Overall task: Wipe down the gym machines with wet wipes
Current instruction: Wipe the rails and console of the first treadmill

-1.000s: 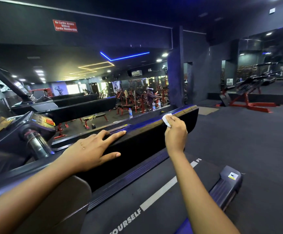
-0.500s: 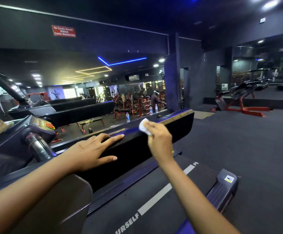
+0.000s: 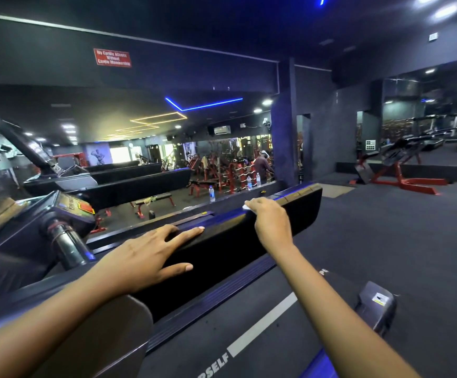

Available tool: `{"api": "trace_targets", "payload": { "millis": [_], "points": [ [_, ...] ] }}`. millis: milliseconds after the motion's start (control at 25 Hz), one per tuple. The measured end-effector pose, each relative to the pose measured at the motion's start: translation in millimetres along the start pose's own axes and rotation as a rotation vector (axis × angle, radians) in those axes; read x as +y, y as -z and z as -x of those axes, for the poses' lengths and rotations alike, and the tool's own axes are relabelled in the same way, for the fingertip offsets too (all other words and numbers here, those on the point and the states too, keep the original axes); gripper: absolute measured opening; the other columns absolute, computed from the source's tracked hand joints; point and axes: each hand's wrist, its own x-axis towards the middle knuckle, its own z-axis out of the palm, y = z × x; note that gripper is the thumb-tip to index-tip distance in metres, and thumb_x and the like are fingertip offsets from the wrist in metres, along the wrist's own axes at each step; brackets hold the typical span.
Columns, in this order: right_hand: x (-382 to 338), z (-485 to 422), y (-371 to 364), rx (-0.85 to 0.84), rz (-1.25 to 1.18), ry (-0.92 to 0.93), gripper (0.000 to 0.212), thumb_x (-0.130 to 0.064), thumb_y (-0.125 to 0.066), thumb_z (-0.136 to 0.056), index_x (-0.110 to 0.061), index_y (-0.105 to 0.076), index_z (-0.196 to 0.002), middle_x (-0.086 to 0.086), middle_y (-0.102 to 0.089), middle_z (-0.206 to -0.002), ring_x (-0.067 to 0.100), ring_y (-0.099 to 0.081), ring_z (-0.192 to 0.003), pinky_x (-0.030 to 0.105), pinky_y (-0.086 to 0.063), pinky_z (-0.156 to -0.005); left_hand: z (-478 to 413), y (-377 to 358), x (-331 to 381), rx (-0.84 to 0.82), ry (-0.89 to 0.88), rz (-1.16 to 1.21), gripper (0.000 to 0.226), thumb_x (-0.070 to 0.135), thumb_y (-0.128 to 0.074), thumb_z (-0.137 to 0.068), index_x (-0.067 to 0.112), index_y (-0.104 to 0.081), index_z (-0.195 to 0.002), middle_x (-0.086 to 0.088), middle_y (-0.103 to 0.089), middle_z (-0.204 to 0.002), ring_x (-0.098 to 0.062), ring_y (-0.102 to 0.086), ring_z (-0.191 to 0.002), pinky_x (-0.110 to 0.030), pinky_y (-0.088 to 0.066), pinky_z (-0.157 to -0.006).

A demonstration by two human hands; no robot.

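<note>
While dark rubber flooring (image 3: 385, 241) fills the view from two to five o'clock, a wall mirror (image 3: 140, 159) stretches from nine to twelve o'clock, reflecting rows of red weight equipment under blue and yellow ceiling lights. A treadmill (image 3: 221, 331) runs from seven o'clock toward the centre, its dark belt carrying a white stripe and partly visible lettering at six o'clock. Its long black side rail (image 3: 221, 255) crosses the middle of the view, rising from eight o'clock toward one o'clock. A red-framed machine (image 3: 401, 173) stands well apart on the floor at two o'clock. At nine o'clock sits the treadmill's console (image 3: 71, 205), with a chrome handlebar (image 3: 66, 246) just below it. A red sign (image 3: 112, 57) hangs on the wall at eleven o'clock, its text too blurred to read fully. The person's left hand (image 3: 145, 257) lies at seven o'clock of centre, flat on top of the side rail, fingers straight and spread, holding nothing. The right hand (image 3: 269, 222) is at one o'clock of centre, farther along the same rail. Three water bottles (image 3: 211, 193) stand along the mirror's lower edge at twelve o'clock. Under the right hand's curled fingers a wet wipe (image 3: 246, 206) is pressed onto the rail's top edge, mostly hidden, with only a small white corner showing at the fingertips.
</note>
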Motion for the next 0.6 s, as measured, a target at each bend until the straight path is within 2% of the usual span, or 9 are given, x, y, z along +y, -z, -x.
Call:
{"api": "trace_targets", "payload": {
  "millis": [120,280,360,400,480,520,600],
  "points": [
    [-45,34,2,0.0,-0.063,0.117,0.036,-0.011,-0.042,-0.094,-0.012,-0.057,-0.127,0.006,-0.058,-0.124,0.025,-0.05,-0.115,0.033,-0.044,-0.087,2,5,2,-0.021,0.025,0.038,0.078,0.093,0.014,-0.054,0.065,0.028,-0.126,0.01,-0.025,-0.147,-0.011,-0.04,-0.129,-0.03,-0.041,-0.102],
    [-98,74,-1,0.114,-0.154,0.308,0.03,-0.016,-0.048,-0.085,-0.011,-0.069,-0.106,0.003,-0.067,-0.102,0.025,-0.063,-0.086,0.028,-0.054,-0.058,22,19,0,0.015,0.077,0.04,0.089,0.094,0.018,-0.047,0.059,0.023,-0.129,0.009,-0.03,-0.145,-0.012,-0.039,-0.129,-0.024,-0.034,-0.102],
    [-102,87,1,0.154,-0.263,0.384,0.037,-0.011,-0.04,-0.08,-0.01,-0.071,-0.1,0.004,-0.069,-0.098,0.024,-0.064,-0.079,0.028,-0.055,-0.059,40,25,-5,0.033,0.095,0.023,0.087,0.094,0.019,-0.048,0.06,0.024,-0.128,0.009,-0.03,-0.145,-0.012,-0.04,-0.128,-0.024,-0.033,-0.103],
    [-98,90,4,0.201,-0.35,0.35,0.04,-0.007,-0.039,-0.077,-0.009,-0.072,-0.099,0.005,-0.07,-0.098,0.023,-0.066,-0.082,0.028,-0.055,-0.067,52,28,-8,0.03,0.11,0.018,0.086,0.093,0.018,-0.049,0.06,0.024,-0.128,0.009,-0.029,-0.145,-0.012,-0.04,-0.128,-0.024,-0.033,-0.103],
    [-79,92,1,0.342,-0.497,0.104,0.037,0.007,-0.047,-0.078,-0.006,-0.071,-0.102,0.007,-0.07,-0.102,0.022,-0.066,-0.091,0.021,-0.049,-0.087,73,32,-14,0.02,0.147,0.037,0.086,0.093,0.013,-0.053,0.059,0.02,-0.131,0.011,-0.029,-0.145,-0.011,-0.041,-0.128,-0.023,-0.036,-0.098],
    [-70,91,-3,0.377,-0.531,-0.062,0.037,0.012,-0.052,-0.078,-0.005,-0.07,-0.105,0.008,-0.068,-0.105,0.023,-0.065,-0.095,0.019,-0.046,-0.092,81,32,-14,0.019,0.163,0.056,0.084,0.093,0.01,-0.055,0.061,0.017,-0.132,0.013,-0.029,-0.144,-0.009,-0.041,-0.128,-0.022,-0.038,-0.094],
    [-73,90,-13,0.375,-0.556,-0.264,0.042,0.016,-0.059,-0.078,-0.005,-0.066,-0.113,0.01,-0.064,-0.111,0.026,-0.062,-0.098,0.031,-0.052,-0.089,91,32,-13,0.04,0.156,0.049,0.078,0.091,0.006,-0.058,0.065,0.015,-0.132,0.017,-0.032,-0.141,-0.007,-0.041,-0.126,-0.022,-0.042,-0.088]
  ]
}}
